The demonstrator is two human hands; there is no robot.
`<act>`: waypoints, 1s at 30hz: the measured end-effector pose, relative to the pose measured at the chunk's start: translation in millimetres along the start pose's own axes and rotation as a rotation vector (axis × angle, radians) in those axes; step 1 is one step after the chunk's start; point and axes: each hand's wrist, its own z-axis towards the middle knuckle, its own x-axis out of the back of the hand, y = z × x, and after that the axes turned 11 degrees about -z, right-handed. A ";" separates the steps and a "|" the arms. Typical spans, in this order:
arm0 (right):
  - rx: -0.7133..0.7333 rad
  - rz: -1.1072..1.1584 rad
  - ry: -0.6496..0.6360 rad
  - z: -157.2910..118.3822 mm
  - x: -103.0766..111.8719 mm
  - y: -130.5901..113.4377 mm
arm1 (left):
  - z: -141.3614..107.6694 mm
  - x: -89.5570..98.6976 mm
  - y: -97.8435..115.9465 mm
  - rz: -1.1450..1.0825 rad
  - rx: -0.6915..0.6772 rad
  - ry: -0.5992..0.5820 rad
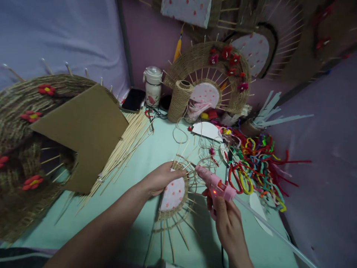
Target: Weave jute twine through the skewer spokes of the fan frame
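Observation:
My left hand (164, 177) grips the upper edge of a half-round woven piece (174, 193), its thumb lying across the rim. The piece has a white centre with pink dots, a twine border and thin sticks fanning outward. In my right hand (227, 219) is a pink glue gun (213, 182) with a small red light glowing on its side. The gun's nozzle points up and left, close to the twine and sticks at the top right of the piece. A long clear glue stick (267, 225) runs out of the gun's back toward the lower right.
Thin sticks (125, 145) and cut cardboard (86, 137) lie left. A twine roll (180, 101), a bottle (153, 87) and a phone (134, 99) stand or lie behind. Red-handled scissors (235, 178) and colourful pipe cleaners (262, 163) are at right. A large flowered woven fan (206, 56) stands at the back.

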 end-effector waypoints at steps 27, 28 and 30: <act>0.002 -0.071 0.019 -3.4 -7.3 13.7 | -2.2 -3.0 2.1 0.026 0.003 -0.008; 0.004 -0.075 0.018 -3.1 -7.1 12.8 | -2.5 -3.3 2.2 0.027 0.003 -0.006; 0.005 -0.084 0.017 -2.4 -6.5 10.8 | -2.8 -3.6 2.1 0.028 0.006 -0.004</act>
